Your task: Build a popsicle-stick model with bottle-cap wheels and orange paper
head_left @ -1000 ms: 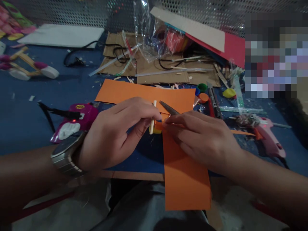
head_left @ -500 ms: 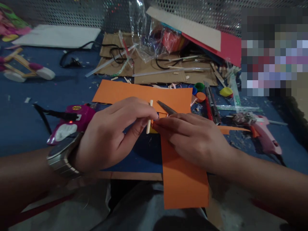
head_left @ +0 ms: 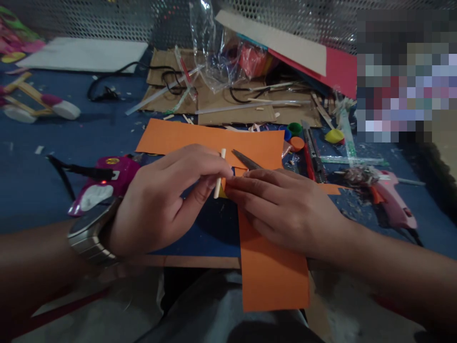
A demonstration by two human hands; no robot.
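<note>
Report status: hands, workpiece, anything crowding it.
Left hand pinching a small stick. Right hand pressing an orange paper strip against it. Scissors lie just behind the fingers; two glue guns flank the work.

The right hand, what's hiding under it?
Under the right hand lies an orange paper strip. A scissors blade pokes out beyond its fingers. The scissors' handles are covered.

On my blue table [head_left: 43, 181] a magenta glue gun [head_left: 103, 183] lies at the left with its red light on, and a pink glue gun [head_left: 392, 200] lies at the right. Beyond them I see bottle caps [head_left: 295, 136], a utility knife [head_left: 314, 155], flat cardboard [head_left: 221, 102], a clear plastic bag [head_left: 214, 52], a black cable [head_left: 107, 85], a white sheet [head_left: 82, 55] and a red board [head_left: 339, 71].
</note>
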